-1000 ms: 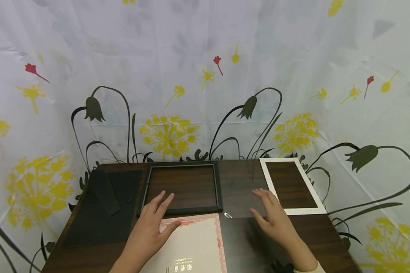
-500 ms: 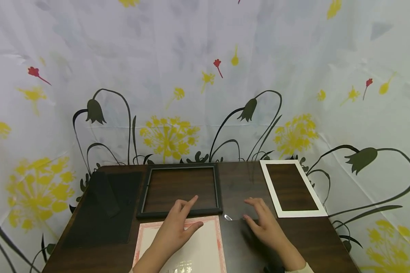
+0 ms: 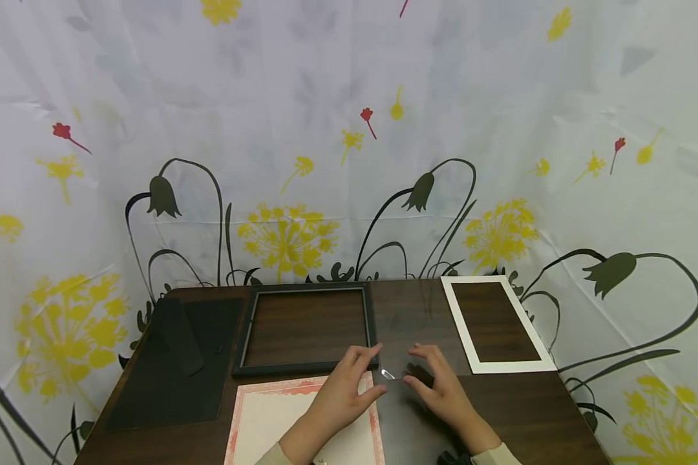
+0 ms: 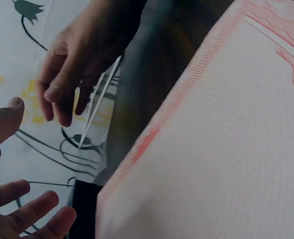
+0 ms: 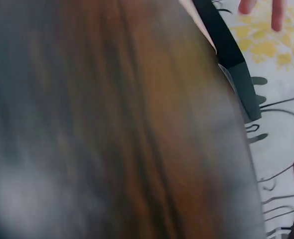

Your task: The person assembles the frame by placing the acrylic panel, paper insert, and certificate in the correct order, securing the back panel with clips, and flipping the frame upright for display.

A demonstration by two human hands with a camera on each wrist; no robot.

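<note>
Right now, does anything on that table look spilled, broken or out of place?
Nothing looks spilled or broken. A small shiny spot between the left hand and right hand stands out, though I can't tell what it is. The black frame also looks oddly bare: the table shows through its middle.

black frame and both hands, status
Left hand, right hand: fingers relaxed, no visible hold. Black frame flat on table. In the way: left hand partly hides pink-bordered sheet.
</note>
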